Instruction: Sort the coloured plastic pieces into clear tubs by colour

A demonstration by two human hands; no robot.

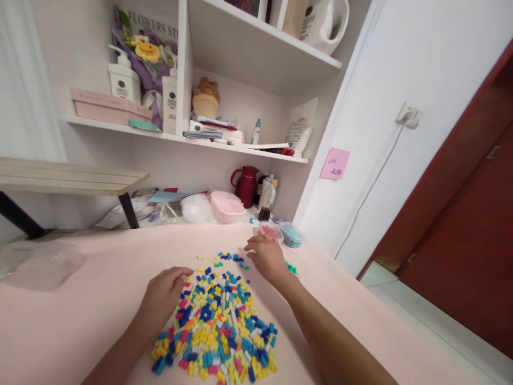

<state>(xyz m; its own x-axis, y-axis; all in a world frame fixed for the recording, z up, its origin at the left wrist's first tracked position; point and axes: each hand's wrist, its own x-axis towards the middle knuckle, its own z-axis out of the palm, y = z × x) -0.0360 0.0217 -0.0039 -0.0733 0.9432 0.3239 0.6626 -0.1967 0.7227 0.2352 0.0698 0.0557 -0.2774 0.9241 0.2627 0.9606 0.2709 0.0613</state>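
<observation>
A wide heap of small building bricks (218, 321) in yellow, blue, teal, pink and white lies on the pink-covered table (108, 278). At the heap's upper left edge rests my left hand (162, 294), fingers loosely stretched to the right, with no brick visible in it. My right hand (267, 259) is beyond the heap, just in front of a clear tub of pink bricks (271, 231). Its fingers are slightly apart and point left; nothing shows in them. Beside that tub stands a round tub of light blue bricks (292, 235). Green bricks (292, 268) sit right of my right wrist, partly hidden.
Loose blue bricks (230, 256) lie beyond the heap. A clear plastic container (44, 264) is at the left. Along the back stand a pink bowl (227, 206), a red jug (246, 187) and a bottle of dark liquid (267, 202). A small raised wooden shelf (72, 176) overhangs the left.
</observation>
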